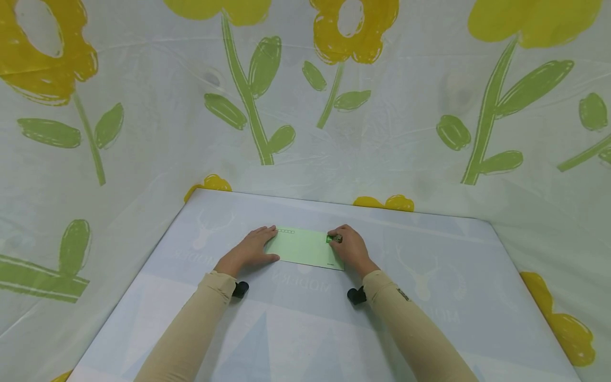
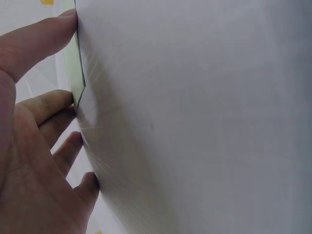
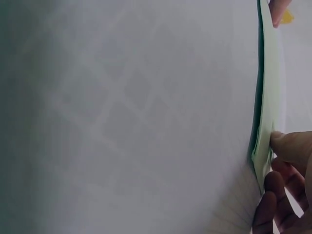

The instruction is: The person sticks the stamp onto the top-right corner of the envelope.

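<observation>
A pale green envelope (image 1: 303, 248) lies flat on the table, with a row of small printed boxes at its upper left. My left hand (image 1: 250, 249) rests at its left end, fingers spread, the thumb at the near edge; in the left wrist view the thumb and index fingertips touch the envelope (image 2: 73, 68). At the upper right corner my right hand (image 1: 352, 248) pinches a small dark-patterned stamp (image 1: 338, 238) between thumb and index finger, over a bright green printed square. From the right wrist, the thumb (image 3: 287, 144) is down on the envelope's face, other fingers curled beside its end.
A pale table cover (image 1: 305, 318) with faint deer and lettering prints spreads under the envelope. Behind and at both sides hangs a white curtain (image 1: 382, 154) with yellow flowers and green leaves. Dark wrist-worn cameras (image 1: 357, 295) sit below both wrists.
</observation>
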Available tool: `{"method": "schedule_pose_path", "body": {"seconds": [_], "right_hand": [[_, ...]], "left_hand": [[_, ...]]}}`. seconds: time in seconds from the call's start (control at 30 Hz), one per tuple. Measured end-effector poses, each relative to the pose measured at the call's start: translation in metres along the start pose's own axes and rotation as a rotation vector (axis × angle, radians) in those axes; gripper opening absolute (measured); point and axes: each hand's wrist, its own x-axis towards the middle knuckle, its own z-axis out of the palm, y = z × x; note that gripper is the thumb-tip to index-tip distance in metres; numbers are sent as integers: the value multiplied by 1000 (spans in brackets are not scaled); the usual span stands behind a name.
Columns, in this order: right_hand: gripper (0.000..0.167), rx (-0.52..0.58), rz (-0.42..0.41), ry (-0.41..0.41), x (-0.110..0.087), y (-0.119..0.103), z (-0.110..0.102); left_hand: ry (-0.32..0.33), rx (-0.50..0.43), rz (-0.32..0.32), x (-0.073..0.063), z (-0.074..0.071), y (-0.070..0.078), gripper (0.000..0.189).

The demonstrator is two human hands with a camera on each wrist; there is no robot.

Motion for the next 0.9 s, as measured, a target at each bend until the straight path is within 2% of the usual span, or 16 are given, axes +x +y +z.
{"method": "schedule_pose_path", "body": {"seconds": [0.23, 0.9], "right_hand": [[21, 25, -11, 12, -4, -2, -3], [20, -16, -42, 12, -2, -1, -1]], "left_hand": [[-3, -8, -16, 1, 1, -2, 82], [0, 6, -4, 3, 3, -4, 83]]}}
